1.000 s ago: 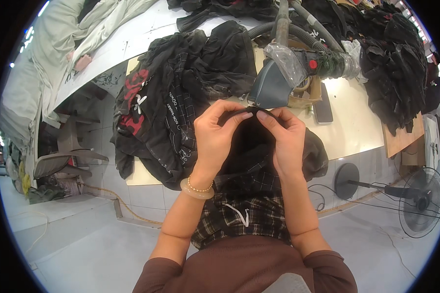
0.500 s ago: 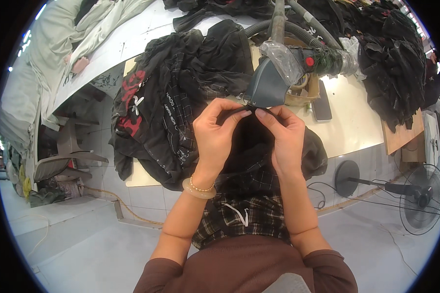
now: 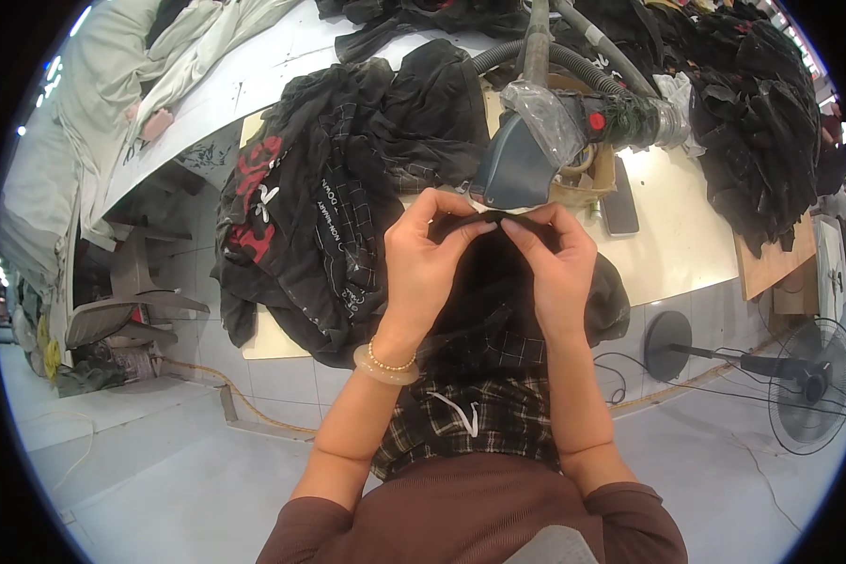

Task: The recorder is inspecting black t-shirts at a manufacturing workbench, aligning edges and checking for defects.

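My left hand (image 3: 425, 249) and my right hand (image 3: 556, 258) pinch the edge of a black garment (image 3: 487, 282) between thumbs and forefingers, a short way apart. The cloth hangs from my fingers toward my lap. Just beyond my fingertips is the dark blue-grey head of a machine (image 3: 515, 169), partly wrapped in clear plastic and joined to a hose. Whether the cloth touches the machine I cannot tell. Beside my left hand lies a heap of black garments (image 3: 348, 169) with red and white prints.
A cream tabletop (image 3: 686, 226) holds a dark phone-like slab (image 3: 620, 209) and a cardboard box (image 3: 600, 179). More black clothes (image 3: 752, 141) are piled at the far right. A standing fan (image 3: 808, 381) is at the right, and a chair (image 3: 127, 310) at the left.
Both hands have shifted slightly right and toward me, drawing the cloth edge back from the machine head. A pale strip under the head now shows. Both pinches stay closed.
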Motion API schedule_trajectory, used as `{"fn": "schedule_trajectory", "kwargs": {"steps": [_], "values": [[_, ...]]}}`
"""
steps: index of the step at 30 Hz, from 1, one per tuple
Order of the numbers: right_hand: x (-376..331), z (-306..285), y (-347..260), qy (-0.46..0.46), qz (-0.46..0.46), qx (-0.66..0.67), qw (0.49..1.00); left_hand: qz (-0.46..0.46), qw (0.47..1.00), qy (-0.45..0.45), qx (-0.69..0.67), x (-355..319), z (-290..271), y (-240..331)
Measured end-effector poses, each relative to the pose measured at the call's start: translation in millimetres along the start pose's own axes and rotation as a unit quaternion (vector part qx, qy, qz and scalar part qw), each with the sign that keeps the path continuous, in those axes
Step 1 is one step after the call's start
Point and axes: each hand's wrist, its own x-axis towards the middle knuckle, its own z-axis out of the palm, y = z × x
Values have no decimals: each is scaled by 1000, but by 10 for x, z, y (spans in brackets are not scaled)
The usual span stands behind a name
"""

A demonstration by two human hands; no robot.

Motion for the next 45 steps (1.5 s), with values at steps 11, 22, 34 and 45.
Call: {"fn": "schedule_trajectory", "kwargs": {"steps": [11,22,34,45], "values": [[-94,-177,-266,-140,12,-57,988,12,988,-118,101,-128,-290,198],[-246,-73,-372,-75,-333,-315,886,261,940,2,221,-342,-164,127],[-667,-1539,-1672,-207,-375,279,859,-2,908,43,416,-616,-768,-302],[-545,-1753,-1334,282,-151,-156,935,-148,940,301,67,-439,-1715,323]]}}
